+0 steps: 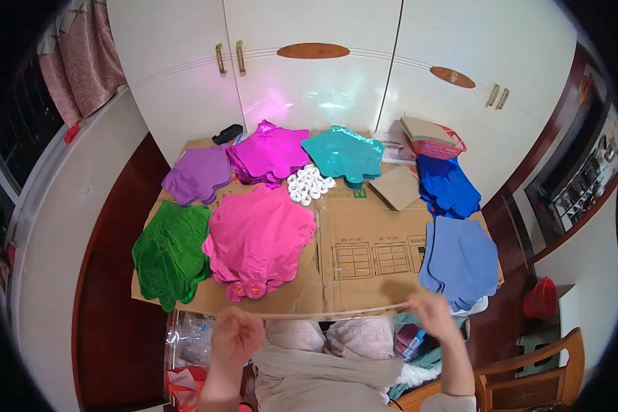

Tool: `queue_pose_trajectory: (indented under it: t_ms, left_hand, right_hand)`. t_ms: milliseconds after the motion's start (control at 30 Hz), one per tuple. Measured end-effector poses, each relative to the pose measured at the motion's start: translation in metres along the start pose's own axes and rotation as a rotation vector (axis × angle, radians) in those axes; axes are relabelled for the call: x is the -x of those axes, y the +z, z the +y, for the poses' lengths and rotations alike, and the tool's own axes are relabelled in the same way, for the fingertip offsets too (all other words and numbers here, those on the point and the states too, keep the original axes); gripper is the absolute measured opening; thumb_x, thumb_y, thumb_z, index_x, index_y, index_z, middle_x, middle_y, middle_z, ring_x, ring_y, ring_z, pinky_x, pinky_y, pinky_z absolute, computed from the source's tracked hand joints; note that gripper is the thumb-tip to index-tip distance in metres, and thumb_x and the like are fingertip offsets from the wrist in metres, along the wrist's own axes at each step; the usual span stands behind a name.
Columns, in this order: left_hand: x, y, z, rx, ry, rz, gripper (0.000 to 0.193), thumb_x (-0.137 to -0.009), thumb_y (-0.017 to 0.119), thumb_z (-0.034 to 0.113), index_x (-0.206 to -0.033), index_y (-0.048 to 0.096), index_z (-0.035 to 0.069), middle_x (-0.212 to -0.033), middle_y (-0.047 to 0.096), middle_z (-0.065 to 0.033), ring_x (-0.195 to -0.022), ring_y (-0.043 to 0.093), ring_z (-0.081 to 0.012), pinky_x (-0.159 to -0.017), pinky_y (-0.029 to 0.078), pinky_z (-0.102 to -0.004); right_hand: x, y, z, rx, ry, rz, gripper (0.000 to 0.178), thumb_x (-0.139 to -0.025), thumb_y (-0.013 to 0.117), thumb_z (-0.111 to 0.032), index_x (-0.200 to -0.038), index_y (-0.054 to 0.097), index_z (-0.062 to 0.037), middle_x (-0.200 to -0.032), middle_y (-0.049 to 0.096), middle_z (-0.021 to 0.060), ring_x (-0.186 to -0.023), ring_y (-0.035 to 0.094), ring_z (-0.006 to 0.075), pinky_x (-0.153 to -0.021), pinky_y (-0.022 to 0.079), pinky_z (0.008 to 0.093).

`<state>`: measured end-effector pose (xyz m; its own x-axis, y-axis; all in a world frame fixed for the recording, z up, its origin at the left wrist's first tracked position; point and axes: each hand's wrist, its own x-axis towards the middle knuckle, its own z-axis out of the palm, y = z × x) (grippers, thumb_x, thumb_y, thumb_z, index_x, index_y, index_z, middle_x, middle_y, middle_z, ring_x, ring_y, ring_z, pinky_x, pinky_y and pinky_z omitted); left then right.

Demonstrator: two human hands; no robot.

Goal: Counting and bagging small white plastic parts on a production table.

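Observation:
Just off the front edge of a cardboard-covered table (302, 302), my left hand (237, 335) is held with its fingers curled together. My right hand (432, 314) pinches near the same edge, farther right. A faint thin line seems to run between them, too fine to name. Flat foil balloons lie in piles: pink (261, 233) and green (172, 250) at left, purple (198, 174), magenta (271, 151) and teal (343, 154) along the back, dark blue (450, 187) and pale blue (462, 261) at right. White ring-like coils (309, 184) sit in the middle.
A red basket (453, 145) holding cardboard stands at the back right, near a loose cardboard piece (396, 188). A black object (227, 134) lies at the back left. White cabinets (316, 82) rise behind. A wooden chair (535, 371) and red bucket (540, 298) stand right.

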<state>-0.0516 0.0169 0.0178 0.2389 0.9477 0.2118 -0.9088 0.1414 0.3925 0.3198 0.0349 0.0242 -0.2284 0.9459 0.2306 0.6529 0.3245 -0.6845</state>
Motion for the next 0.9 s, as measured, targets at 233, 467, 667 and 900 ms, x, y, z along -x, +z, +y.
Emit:
queue_pose_trajectory:
  t_ms: [233, 467, 667, 900]
  left_hand:
    - [-0.033, 0.014, 0.020, -1.356, 0.427, 0.303, 0.016, -0.074, 0.060, 0.005, -0.090, 0.060, 0.005, -0.084, 0.062, -0.0054, -0.068, 0.054, -0.0188, -0.065, 0.042, -0.0305]
    - [-0.016, -0.004, 0.024, -1.080, -0.129, -0.595, 0.010, -0.072, 0.064, 0.009, -0.080, 0.060, 0.006, -0.072, 0.058, -0.0041, -0.063, 0.049, -0.0188, -0.062, 0.040, -0.0310]
    - [-0.016, -0.002, -0.003, -1.190, 0.263, 0.248, 0.009, -0.075, 0.061, 0.011, -0.083, 0.061, 0.006, -0.074, 0.059, -0.0048, -0.073, 0.048, -0.0188, -0.063, 0.039, -0.0298]
    - [-0.005, 0.004, 0.010, -1.173, -0.164, -0.548, 0.015, -0.073, 0.062, 0.006, -0.088, 0.064, 0.004, -0.076, 0.062, -0.0057, -0.072, 0.052, -0.0189, -0.070, 0.039, -0.0308]
  right_hand:
    - [0.016, 0.022, -0.037, -0.427, -0.302, -0.299, 0.010, -0.079, 0.053, -0.006, -0.084, 0.061, -0.0039, -0.073, 0.062, 0.0081, -0.064, 0.059, 0.0181, -0.060, 0.046, 0.0263]
    - [-0.008, 0.057, -0.002, -0.796, 0.217, 0.093, 0.015, -0.083, 0.052, -0.010, -0.093, 0.058, -0.0022, -0.069, 0.060, 0.0076, -0.062, 0.057, 0.0158, -0.059, 0.046, 0.0270]
    - [0.007, 0.086, -0.056, -0.187, -0.393, -0.512, 0.012, -0.081, 0.053, -0.008, -0.091, 0.059, -0.0034, -0.077, 0.062, 0.0113, -0.068, 0.060, 0.0238, -0.063, 0.047, 0.0310]
    - [-0.003, 0.076, -0.032, -0.938, 0.093, -0.093, 0.012, -0.079, 0.055, -0.006, -0.089, 0.061, -0.0023, -0.080, 0.063, 0.0106, -0.069, 0.060, 0.0249, -0.061, 0.047, 0.0314]
